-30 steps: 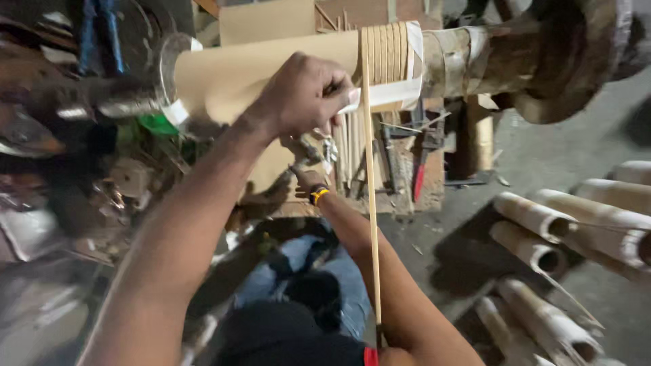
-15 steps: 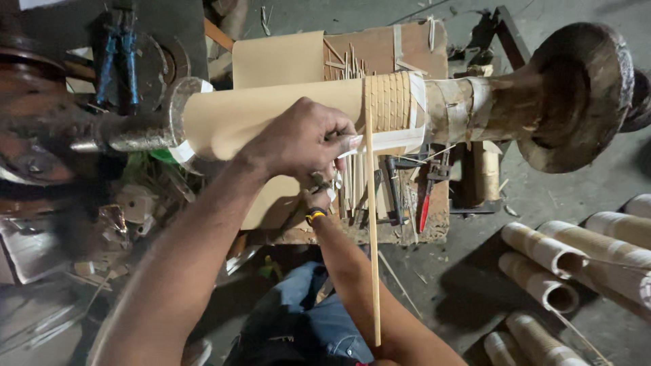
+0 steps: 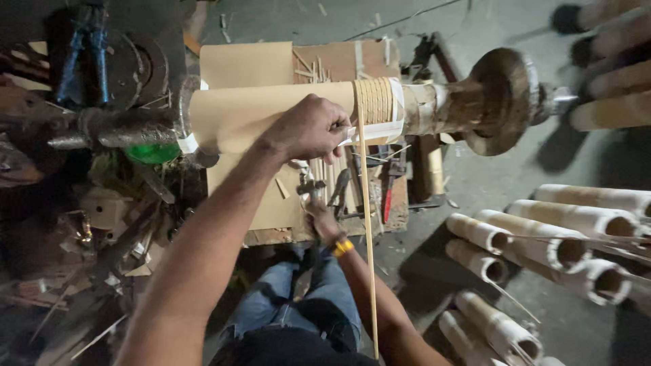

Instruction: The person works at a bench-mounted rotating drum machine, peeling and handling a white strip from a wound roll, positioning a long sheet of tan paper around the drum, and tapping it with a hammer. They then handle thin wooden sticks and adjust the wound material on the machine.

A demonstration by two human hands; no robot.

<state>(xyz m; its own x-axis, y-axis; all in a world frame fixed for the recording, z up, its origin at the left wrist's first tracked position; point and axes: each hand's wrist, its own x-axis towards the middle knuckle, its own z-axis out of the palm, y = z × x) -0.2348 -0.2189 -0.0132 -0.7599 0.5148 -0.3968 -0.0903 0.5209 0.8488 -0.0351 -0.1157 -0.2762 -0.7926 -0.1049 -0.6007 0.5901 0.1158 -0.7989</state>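
The left hand (image 3: pixel 310 129), in the upper middle of the frame, lies curled over the top of a tan paper tube (image 3: pixel 271 116) mounted crosswise on a rusty spindle; its fingertips pinch down where a thin cane strip (image 3: pixel 367 224) meets the tube, grasping strip and tube together. Lower, in the middle of the frame, the right hand (image 3: pixel 320 213) with a yellow wristband is closed round a dark metal handle, probably a crank (image 3: pixel 308 186), though the part it grips is partly hidden.

The cane strip runs from the bottom of the frame straight up to the tube, where it joins a band of wound strip coils (image 3: pixel 376 100) bordered by white tape (image 3: pixel 380 130). To the right the spindle ends in a heavy round flange (image 3: pixel 505 102).

By the look of it the winding of the strip round the tube is under way, with only a narrow band covered. The next turn calls for keeping the strip taut and tight against the last coil while the tube rotates.

Behind the tube a shallow cardboard tray (image 3: pixel 247 64) holds loose splinters and hand tools, among them red-handled pliers (image 3: pixel 390 193). At right, finished wrapped tubes (image 3: pixel 583 230) lie heaped on the floor.
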